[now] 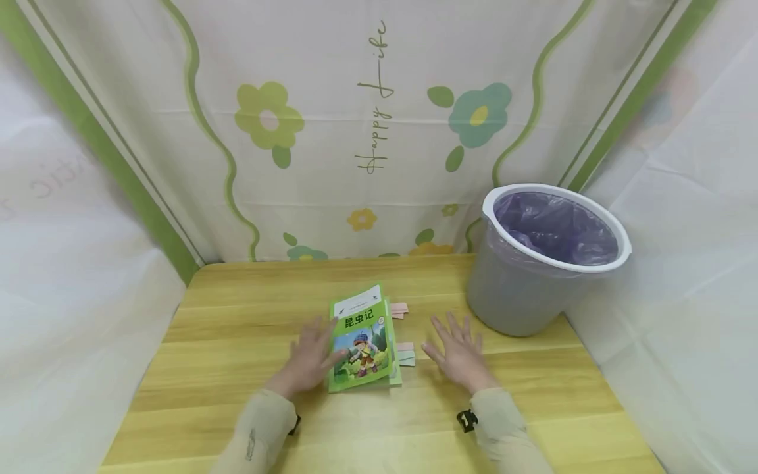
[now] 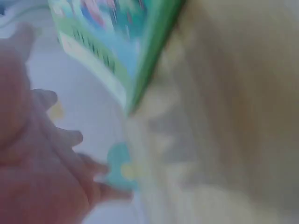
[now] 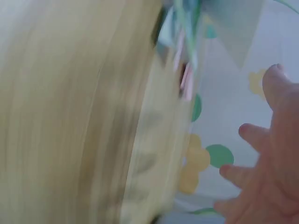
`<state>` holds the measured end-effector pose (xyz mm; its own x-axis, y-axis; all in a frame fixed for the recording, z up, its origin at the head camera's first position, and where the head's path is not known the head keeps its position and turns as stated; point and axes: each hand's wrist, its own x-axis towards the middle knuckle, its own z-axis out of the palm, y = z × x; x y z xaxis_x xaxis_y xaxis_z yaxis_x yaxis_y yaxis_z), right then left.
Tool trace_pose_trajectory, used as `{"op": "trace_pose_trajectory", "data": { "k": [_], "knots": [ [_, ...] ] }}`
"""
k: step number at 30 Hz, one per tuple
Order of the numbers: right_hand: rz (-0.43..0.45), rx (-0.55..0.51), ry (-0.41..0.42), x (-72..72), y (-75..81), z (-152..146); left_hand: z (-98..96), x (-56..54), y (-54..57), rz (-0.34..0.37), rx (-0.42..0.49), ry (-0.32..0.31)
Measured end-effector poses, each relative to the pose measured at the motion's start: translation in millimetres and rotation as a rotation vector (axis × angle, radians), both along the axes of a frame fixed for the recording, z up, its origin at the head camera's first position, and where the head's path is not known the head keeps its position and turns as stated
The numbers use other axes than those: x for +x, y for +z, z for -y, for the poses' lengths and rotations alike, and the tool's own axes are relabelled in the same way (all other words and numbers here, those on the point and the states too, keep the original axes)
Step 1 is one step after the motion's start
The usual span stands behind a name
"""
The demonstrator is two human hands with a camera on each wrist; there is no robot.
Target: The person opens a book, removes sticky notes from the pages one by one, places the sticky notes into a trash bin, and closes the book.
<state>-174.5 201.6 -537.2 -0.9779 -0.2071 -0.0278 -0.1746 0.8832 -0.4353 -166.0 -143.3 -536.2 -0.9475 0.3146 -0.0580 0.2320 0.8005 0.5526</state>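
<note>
A green book (image 1: 362, 342) with a cartoon child on its cover lies on the wooden table, its front cover slightly raised at the right. Pink paper tabs (image 1: 399, 308) and a pale blue tab (image 1: 406, 359) stick out from its right side. My left hand (image 1: 308, 359) is at the book's left edge, fingers spread, the thumb overlapping the cover in the head view. The left wrist view is blurred, with the book (image 2: 112, 37) apart from the palm. My right hand (image 1: 460, 352) hovers right of the tabs, fingers spread, holding nothing.
A grey bin (image 1: 515, 296) with a white rim and purple liner stands at the table's right back corner. The wooden table (image 1: 249, 296) ends at a flowered curtain (image 1: 379, 191) behind, and white cloth hangs at both sides.
</note>
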Motion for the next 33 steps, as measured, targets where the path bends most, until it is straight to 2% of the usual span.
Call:
{"op": "trace_pose_trajectory", "data": {
  "k": [2, 4, 6, 9, 13, 17, 20, 24, 28, 33],
  "knots": [
    [-0.004, -0.131, 0.0, 0.7, 0.2, 6.3, -8.5, 2.2, -5.2, 0.064, 0.108, -0.027],
    [0.006, -0.287, -0.005, 3.1, 0.0, 15.5, -16.6, 5.6, -10.9, 0.119, 0.151, -0.031],
    [0.033, -0.421, -0.024, 7.6, -0.8, 26.4, -22.8, 9.2, -17.5, 0.136, 0.135, -0.018],
    [0.074, -0.512, -0.051, 15.2, -5.8, 41.7, -29.2, 14.0, -27.0, 0.134, 0.064, -0.016],
    [0.118, -0.541, -0.127, 22.9, -16.0, 55.1, -35.3, 19.6, -35.6, 0.102, 0.003, -0.04],
    [0.134, -0.469, -0.161, 27.8, -25.0, 61.7, -39.4, 22.8, -39.3, 0.066, -0.025, -0.042],
    [0.112, -0.381, -0.12, 31.2, -28.7, 65.9, -42.5, 23.6, -38.9, 0.053, -0.027, -0.037],
    [0.071, -0.33, -0.091, 37.2, -31.4, 76.0, -46.4, 23.9, -39.0, 0.031, -0.044, -0.044],
    [0.03, -0.312, -0.117, 43.0, -34.0, 83.9, -48.7, 24.4, -37.9, 0.024, -0.047, -0.044],
    [-0.003, -0.355, -0.166, 48.0, -36.2, 83.9, -56.1, 27.3, -39.0, 0.038, -0.053, -0.036]
  ]
}}
